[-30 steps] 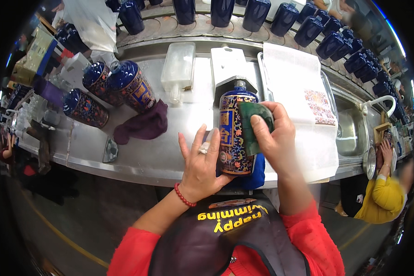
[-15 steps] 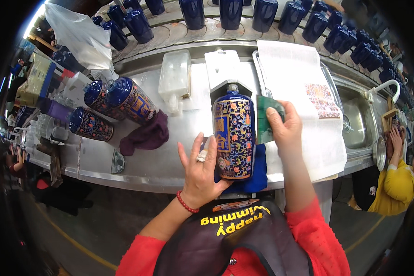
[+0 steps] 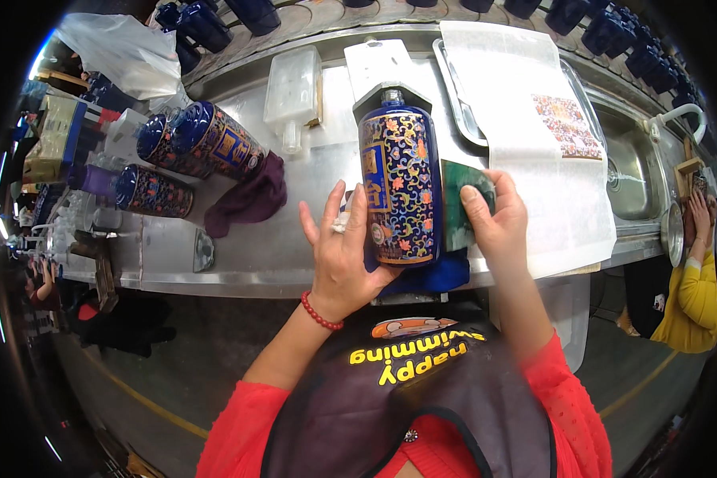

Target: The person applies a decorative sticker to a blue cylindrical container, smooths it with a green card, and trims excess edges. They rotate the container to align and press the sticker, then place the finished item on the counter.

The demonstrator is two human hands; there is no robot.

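Note:
A dark blue bottle [image 3: 410, 191] with a colourful floral wrap lies face up, its capped neck pointing away from me. Its neck end rests at a grey angled holder [image 3: 421, 97]. My left hand [image 3: 338, 247] has its fingers spread along the bottle's lower left side, the thumb by its base; one finger wears a white wrapping. Pinched in my right hand [image 3: 498, 219] is a flat green scraper [image 3: 456, 207], its edge against the bottle's right side. Under the bottle's base shows a blue cloth [image 3: 438, 275].
Three wrapped bottles [image 3: 155, 191] and a purple cloth [image 3: 251, 199] are at left. A clear block-like bottle [image 3: 292, 92] lies beyond. White sheets [image 3: 526, 215] with a patterned label [image 3: 566, 126] cover a tray at right, beside a sink [image 3: 629, 187]. Plain blue bottles [image 3: 255, 14] line the far conveyor.
The whole view has shifted, with the counter sitting higher in the picture. Both hands stay at the bottle, and the scraper remains along its right side.

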